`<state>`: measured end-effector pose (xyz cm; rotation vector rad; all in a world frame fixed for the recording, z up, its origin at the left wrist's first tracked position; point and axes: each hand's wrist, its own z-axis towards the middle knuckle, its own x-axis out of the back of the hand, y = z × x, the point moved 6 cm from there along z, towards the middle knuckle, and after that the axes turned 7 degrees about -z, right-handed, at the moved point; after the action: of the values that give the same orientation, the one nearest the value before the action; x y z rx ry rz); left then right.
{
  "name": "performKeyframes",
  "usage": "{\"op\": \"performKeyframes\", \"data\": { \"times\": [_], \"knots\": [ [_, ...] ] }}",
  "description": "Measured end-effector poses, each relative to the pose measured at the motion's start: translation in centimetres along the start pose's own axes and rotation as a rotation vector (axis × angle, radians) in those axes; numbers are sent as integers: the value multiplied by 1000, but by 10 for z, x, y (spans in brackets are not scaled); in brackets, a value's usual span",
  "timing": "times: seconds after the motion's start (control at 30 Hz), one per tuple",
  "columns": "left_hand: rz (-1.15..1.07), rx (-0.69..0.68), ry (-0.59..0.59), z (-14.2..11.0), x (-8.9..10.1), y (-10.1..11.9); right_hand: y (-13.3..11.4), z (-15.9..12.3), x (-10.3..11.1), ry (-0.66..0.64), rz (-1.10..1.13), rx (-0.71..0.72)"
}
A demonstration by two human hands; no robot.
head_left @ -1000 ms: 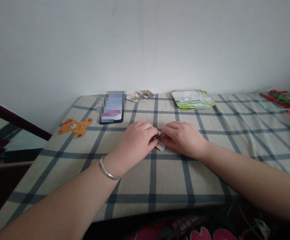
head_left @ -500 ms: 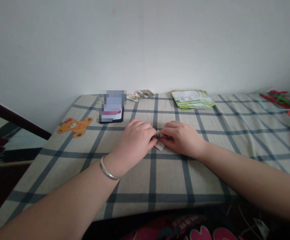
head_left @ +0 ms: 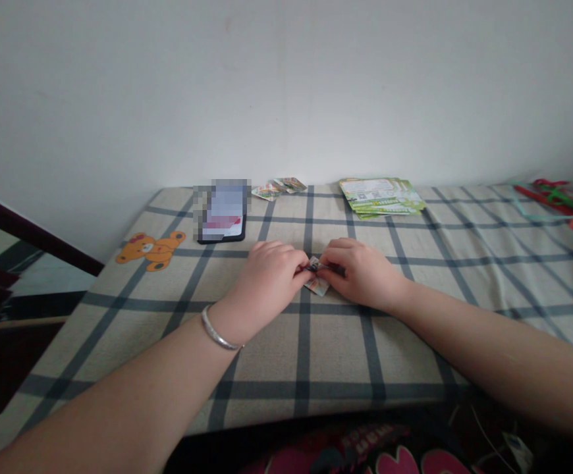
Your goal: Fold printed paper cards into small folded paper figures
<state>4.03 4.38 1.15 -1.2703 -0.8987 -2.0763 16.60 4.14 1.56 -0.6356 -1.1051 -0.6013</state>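
Both hands meet near the middle of the checked cloth, over a small folded printed paper card (head_left: 318, 287). My left hand (head_left: 275, 268), with a silver bangle on its wrist, pinches the card's left side between thumb and forefinger. From the other side my right hand (head_left: 358, 271) pinches it too, thumb and fingers pressed together. A small dark part shows between the fingertips. The lower flap of the card points toward me, and the rest is hidden by the fingers.
A phone (head_left: 223, 214) lies at the back left, beside a bear-shaped cutout (head_left: 152, 251). Small folded cards (head_left: 279, 188) rest near the wall. A stack of green-edged cards (head_left: 381, 196) is at the back, and red and green ribbons (head_left: 563, 197) lie far right.
The fingertips have shifted slightly on the card, and a little more of its lower flap shows. Both hands stay in nearly the same place.
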Motion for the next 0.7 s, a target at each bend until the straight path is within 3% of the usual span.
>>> {"op": "performKeyframes", "data": {
  "times": [0.47,0.7],
  "knots": [
    [-11,48,-3,-2,-1,1,-1,3,-3,-75,-35,25],
    [5,83,-12,-4,1,4,9,-2,2,-96,103,-70]
  ]
}}
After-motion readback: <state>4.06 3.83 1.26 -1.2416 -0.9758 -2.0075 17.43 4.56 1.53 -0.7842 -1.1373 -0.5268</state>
